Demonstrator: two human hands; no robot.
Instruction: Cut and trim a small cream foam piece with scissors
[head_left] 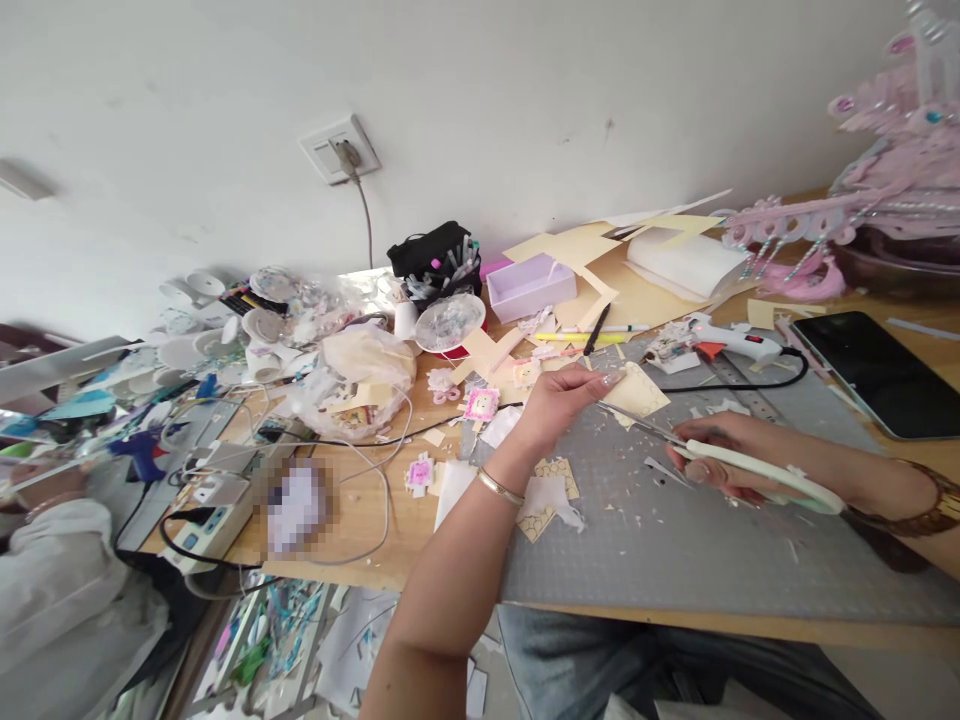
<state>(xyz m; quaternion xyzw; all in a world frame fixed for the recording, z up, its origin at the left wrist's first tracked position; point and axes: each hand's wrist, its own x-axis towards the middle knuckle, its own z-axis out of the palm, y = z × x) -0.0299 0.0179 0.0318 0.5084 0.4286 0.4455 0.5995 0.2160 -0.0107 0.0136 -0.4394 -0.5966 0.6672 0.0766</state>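
Grey mat (660, 560) spreads between scissors (739, 460) and table edge (862, 632).

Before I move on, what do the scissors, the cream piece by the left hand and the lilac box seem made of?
The scissors: shiny grey blades, so metal; smooth pale handles, probably plastic. The cream piece: matte, thin and flat, likely card or foam. The lilac box: dull, smooth walls, perhaps card or plastic.

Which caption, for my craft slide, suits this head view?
Right hand with scissors, left hand pinching a cream piece, over a grey cutting mat.
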